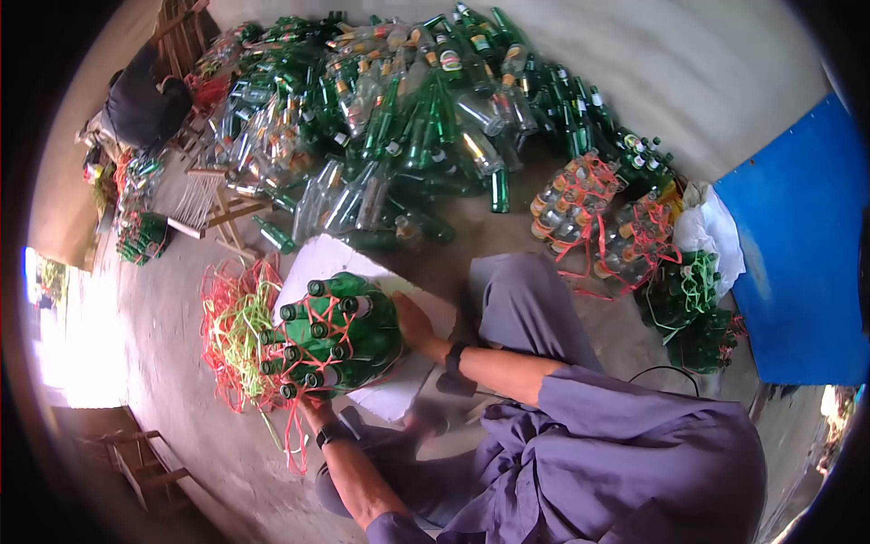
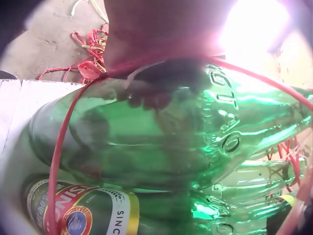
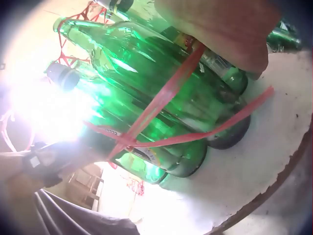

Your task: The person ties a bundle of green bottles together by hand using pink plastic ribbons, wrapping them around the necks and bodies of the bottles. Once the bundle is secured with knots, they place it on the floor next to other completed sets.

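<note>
A bundle of green glass bottles (image 1: 370, 328), laced with red plastic strip around the necks and sides, is tilted with its mouths toward the left in the head view. My left hand (image 1: 316, 406) holds it from the near side, its fingers mostly hidden by the glass. Against the far right side, near the bottle bases, my right hand (image 1: 415, 321) cups the bundle. In the right wrist view, a red strip (image 3: 168, 95) crosses the bottles and a second one trails past their bases. Raised lettering and a paper label (image 2: 78, 210) show in the left wrist view.
Under the bundle lies a white board (image 1: 308, 263). Loose red and yellow-green strips (image 1: 237, 331) are heaped beside it. A big pile of bottles (image 1: 390, 118) fills the back; tied clear bottles (image 1: 575, 204) and green bundles stand right, near a blue panel (image 1: 797, 245). A wooden frame (image 1: 217, 204) lies left.
</note>
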Tool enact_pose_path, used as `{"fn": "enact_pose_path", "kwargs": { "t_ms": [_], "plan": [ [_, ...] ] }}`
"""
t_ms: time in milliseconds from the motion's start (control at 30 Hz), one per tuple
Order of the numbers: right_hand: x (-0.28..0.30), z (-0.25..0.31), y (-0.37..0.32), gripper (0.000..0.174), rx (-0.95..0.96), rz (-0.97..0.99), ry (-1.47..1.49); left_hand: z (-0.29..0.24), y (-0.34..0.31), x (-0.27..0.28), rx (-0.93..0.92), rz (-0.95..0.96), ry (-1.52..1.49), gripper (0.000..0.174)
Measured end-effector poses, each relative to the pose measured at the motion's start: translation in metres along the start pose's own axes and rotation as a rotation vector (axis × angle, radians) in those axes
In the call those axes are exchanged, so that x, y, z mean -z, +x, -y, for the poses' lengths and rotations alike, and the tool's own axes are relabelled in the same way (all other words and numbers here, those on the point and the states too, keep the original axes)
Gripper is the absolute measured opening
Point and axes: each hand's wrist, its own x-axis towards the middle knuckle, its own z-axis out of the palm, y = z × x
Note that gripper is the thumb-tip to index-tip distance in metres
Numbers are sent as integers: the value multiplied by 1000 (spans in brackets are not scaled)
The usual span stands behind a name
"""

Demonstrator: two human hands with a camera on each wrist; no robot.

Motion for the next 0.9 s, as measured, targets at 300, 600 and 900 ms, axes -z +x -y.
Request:
{"fn": "enact_pose_path", "kwargs": {
  "t_ms": [300, 600, 900],
  "plan": [
    [24, 66, -2, 42, -392, -98, 213, -12, 27, 0, -37, 23, 130, 49],
    [39, 97, -25, 46, -424, 27, 243, -72, 3, -13, 624, 287, -1293, 52],
    [37, 68, -46, 41, -239, 116, 108, -141, -20, -96, -151, -226, 207, 50]
  ]
}}
